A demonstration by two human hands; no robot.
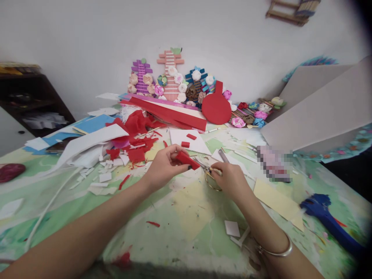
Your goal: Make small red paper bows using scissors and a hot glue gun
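Note:
My left hand [164, 166] is closed in a pinch on a small red foam piece [186, 159], held just above the table. My right hand [231, 178] is wrapped round the yellow handles of a pair of scissors [207, 170], whose blades point left and meet the red piece. Two small red cut pieces [188, 140] lie on a white sheet [188, 141] just beyond my hands. A metal bangle [276, 250] sits on my right wrist.
Red paper scraps [136, 135] and white offcuts [104, 176] litter the left. Long red strips [171, 112], a red paddle shape [216, 108] and paper-flower crafts [171, 81] stand at the back. Grey boards [319, 104] lean at right. A blue glue gun [322, 211] lies at the right edge.

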